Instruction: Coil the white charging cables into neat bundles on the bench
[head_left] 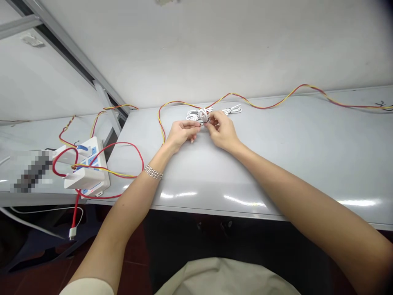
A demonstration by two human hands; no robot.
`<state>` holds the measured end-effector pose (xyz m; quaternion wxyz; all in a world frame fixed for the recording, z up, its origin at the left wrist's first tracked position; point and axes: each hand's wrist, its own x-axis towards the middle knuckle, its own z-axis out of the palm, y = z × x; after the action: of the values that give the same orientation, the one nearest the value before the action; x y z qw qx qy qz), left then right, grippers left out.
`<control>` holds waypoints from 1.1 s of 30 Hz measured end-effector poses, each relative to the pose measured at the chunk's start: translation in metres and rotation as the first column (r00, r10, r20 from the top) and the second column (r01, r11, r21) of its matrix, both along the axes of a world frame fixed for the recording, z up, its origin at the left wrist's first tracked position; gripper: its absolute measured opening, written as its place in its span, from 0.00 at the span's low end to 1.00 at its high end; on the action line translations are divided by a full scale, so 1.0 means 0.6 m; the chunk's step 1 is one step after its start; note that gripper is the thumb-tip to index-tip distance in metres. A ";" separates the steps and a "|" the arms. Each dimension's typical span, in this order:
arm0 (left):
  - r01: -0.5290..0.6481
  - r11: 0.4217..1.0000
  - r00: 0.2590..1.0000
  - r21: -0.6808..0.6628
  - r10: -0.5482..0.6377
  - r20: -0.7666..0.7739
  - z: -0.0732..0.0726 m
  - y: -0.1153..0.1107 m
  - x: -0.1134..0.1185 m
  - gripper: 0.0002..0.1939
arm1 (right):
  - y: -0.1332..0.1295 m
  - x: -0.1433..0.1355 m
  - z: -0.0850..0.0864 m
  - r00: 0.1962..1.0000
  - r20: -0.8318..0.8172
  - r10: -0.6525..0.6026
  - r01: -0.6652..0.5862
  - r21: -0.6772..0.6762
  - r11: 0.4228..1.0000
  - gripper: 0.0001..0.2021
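A coiled white cable [203, 114] is held up between my two hands, with a thin black tie [202, 121] around it. My left hand [183, 134] pinches one end of the tie between thumb and fingertips. On the other side, my right hand [223, 130] has its thumb and fingers closed at the cable and tie; exactly what its fingertips grip is partly hidden. Behind and beside them lie more white cable bundles, one on the left [192, 115] and one on the right [236, 109], also bound with dark ties.
A red-and-yellow wire [266, 107] runs along the back of the grey table [307, 164]. To the left sits a white power strip [104, 172] with plugged-in adapters and looping red cable [143, 157]. A white USB connector [72, 233] hangs below the front edge.
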<state>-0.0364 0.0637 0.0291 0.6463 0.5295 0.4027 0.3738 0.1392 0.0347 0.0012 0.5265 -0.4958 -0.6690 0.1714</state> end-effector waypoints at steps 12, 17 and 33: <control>0.061 0.998 0.997 -0.012 -0.060 0.037 -0.003 0.007 -0.005 0.11 | 0.001 0.001 -0.001 1.000 -0.028 0.015 -0.016 -0.041 0.999 0.03; 0.093 0.995 0.995 -0.028 -0.092 0.029 -0.003 0.009 -0.007 0.15 | 0.001 0.001 0.000 1.000 -0.021 0.021 -0.022 -0.054 0.998 0.06; 0.045 0.999 0.997 -0.006 -0.045 -0.057 0.004 0.001 -0.002 0.15 | 0.000 -0.002 0.002 0.999 0.018 0.042 -0.042 -0.032 0.999 0.05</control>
<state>-0.0376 0.0640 0.0316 0.6440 0.5475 0.4099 0.3427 0.1378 0.0346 0.0022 0.5088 -0.4913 -0.6814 0.1882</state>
